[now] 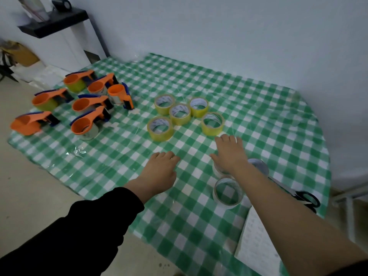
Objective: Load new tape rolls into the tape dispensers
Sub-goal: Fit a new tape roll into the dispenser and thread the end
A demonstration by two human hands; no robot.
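Several orange and blue tape dispensers stand grouped at the table's far left; most carry a roll, and the nearest left one looks empty. Several yellow tape rolls lie flat in the middle of the green checked tablecloth. A clear roll lies near the right front, and two more clear rolls sit partly hidden under my right wrist. My left hand hovers palm down over bare cloth, holding nothing. My right hand is spread palm down just short of the nearest yellow roll.
Black-handled scissors lie at the table's right edge. A white sheet of paper covers the front right corner. A white cabinet with a black shelf stands beyond the far left corner, against the wall.
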